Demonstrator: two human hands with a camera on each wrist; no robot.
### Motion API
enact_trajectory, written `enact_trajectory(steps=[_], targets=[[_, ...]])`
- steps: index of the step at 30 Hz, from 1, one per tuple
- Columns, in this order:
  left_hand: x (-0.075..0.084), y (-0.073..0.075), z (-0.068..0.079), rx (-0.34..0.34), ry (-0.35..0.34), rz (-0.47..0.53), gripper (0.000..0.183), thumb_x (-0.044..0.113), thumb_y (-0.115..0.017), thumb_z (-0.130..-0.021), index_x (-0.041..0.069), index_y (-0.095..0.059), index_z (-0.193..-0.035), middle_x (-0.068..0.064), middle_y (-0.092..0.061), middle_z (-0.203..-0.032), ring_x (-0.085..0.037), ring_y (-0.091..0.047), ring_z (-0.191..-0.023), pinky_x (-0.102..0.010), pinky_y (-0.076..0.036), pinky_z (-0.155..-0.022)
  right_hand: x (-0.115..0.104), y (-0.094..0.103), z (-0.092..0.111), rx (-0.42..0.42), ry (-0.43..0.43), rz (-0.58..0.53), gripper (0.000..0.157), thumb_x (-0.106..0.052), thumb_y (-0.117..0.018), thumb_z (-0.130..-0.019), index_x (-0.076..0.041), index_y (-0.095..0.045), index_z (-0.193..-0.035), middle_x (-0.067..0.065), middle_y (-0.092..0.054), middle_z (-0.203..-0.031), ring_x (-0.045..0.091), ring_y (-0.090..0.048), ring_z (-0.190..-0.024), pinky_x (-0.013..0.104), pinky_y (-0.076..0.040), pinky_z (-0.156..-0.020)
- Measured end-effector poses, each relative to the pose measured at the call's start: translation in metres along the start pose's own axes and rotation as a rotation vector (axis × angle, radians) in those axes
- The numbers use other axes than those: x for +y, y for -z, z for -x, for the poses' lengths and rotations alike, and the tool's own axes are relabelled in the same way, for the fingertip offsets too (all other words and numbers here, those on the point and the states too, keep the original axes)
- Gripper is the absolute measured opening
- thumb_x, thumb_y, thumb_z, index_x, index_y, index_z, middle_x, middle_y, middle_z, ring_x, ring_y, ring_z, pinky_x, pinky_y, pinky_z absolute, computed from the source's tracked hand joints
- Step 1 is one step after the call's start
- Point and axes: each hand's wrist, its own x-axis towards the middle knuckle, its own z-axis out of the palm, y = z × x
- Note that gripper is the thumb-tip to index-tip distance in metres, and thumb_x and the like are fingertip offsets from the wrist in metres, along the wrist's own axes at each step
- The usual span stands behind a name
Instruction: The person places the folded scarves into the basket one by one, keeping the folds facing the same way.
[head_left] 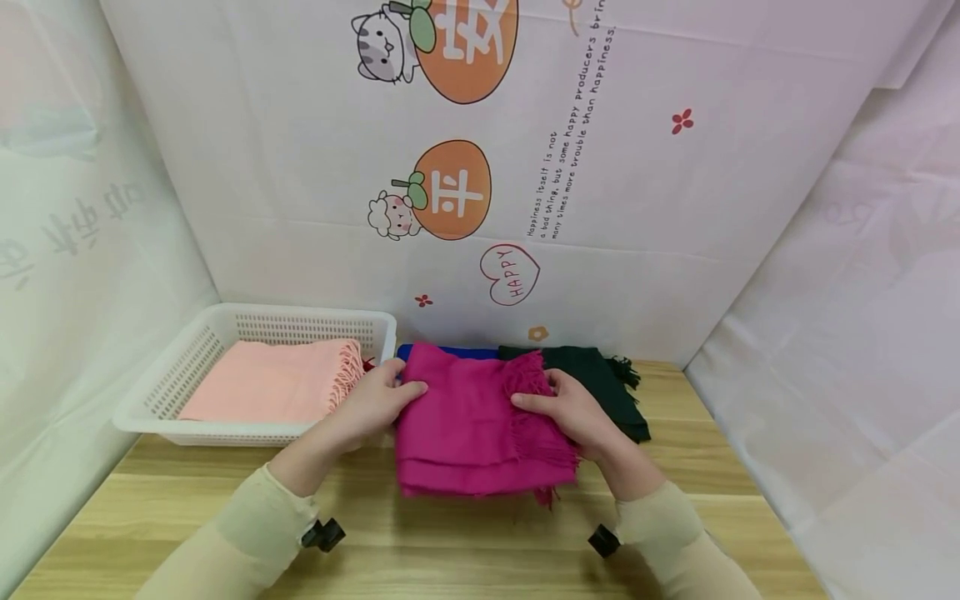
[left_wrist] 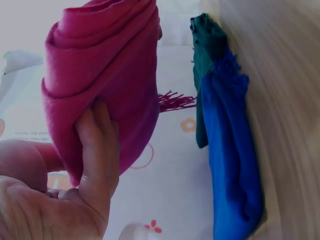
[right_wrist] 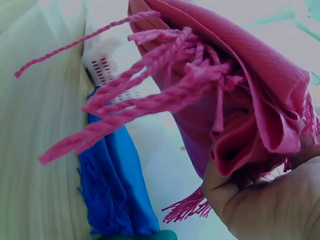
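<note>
A folded magenta scarf (head_left: 461, 417) with twisted fringe is held up between both hands, raised off the table in the wrist views. My left hand (head_left: 378, 396) grips its left edge, thumb on top and fingers underneath, as the left wrist view shows (left_wrist: 95, 155). On the other side my right hand (head_left: 573, 408) pinches the fringed edge, its thumb over the fringe. Loose tassels (right_wrist: 145, 95) hang from the scarf in the right wrist view. Behind it lie a folded blue scarf (left_wrist: 230, 160), mostly hidden in the head view, and a dark green scarf (head_left: 600, 387).
A white plastic basket (head_left: 142, 417) stands at the left, holding a folded pink scarf (head_left: 270, 379) with a bit of red beside its fringe. The wooden table (head_left: 450, 550) meets a printed white cloth wall (head_left: 300, 250) at the back, with more cloth at both sides.
</note>
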Motion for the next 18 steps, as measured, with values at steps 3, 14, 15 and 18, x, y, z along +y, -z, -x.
enact_trajectory(steps=[3,14,15,18], targets=[[0.001,0.007,-0.001,0.017,0.016,0.065,0.038,0.02,-0.064,-0.111,-0.008,-0.055,-0.135,-0.016,-0.073,-0.1,-0.018,-0.074,-0.08,-0.033,-0.064,-0.071,-0.005,-0.006,-0.005,0.006,0.013,-0.002,0.066,-0.032,-0.085,-0.1,0.003,-0.05,-0.143,0.02,-0.071,-0.124,0.024,-0.077,-0.103,0.033,-0.064,-0.085],[-0.003,0.04,-0.004,0.127,0.029,-0.034,0.046,0.027,-0.061,-0.114,-0.006,-0.053,-0.144,-0.021,-0.069,-0.106,-0.021,-0.071,-0.07,-0.039,-0.062,-0.058,-0.019,-0.039,-0.027,0.022,0.029,-0.074,0.07,-0.035,-0.085,-0.099,0.0,-0.05,-0.148,0.019,-0.069,-0.131,0.024,-0.076,-0.107,0.035,-0.064,-0.089],[-0.004,0.043,-0.005,0.136,0.025,-0.035,0.047,0.027,-0.06,-0.114,-0.007,-0.052,-0.145,-0.022,-0.069,-0.108,-0.022,-0.072,-0.071,-0.04,-0.064,-0.059,-0.02,-0.042,-0.03,0.027,0.032,-0.078,0.069,-0.036,-0.086,-0.099,-0.001,-0.051,-0.147,0.019,-0.069,-0.131,0.024,-0.076,-0.107,0.035,-0.063,-0.089],[-0.005,0.051,-0.006,0.166,0.024,-0.027,0.046,0.027,-0.06,-0.114,-0.007,-0.052,-0.144,-0.022,-0.067,-0.112,-0.021,-0.072,-0.074,-0.039,-0.064,-0.062,-0.024,-0.051,-0.037,0.037,0.043,-0.092,0.069,-0.038,-0.086,-0.098,-0.001,-0.052,-0.146,0.019,-0.07,-0.131,0.025,-0.076,-0.108,0.036,-0.064,-0.09]])
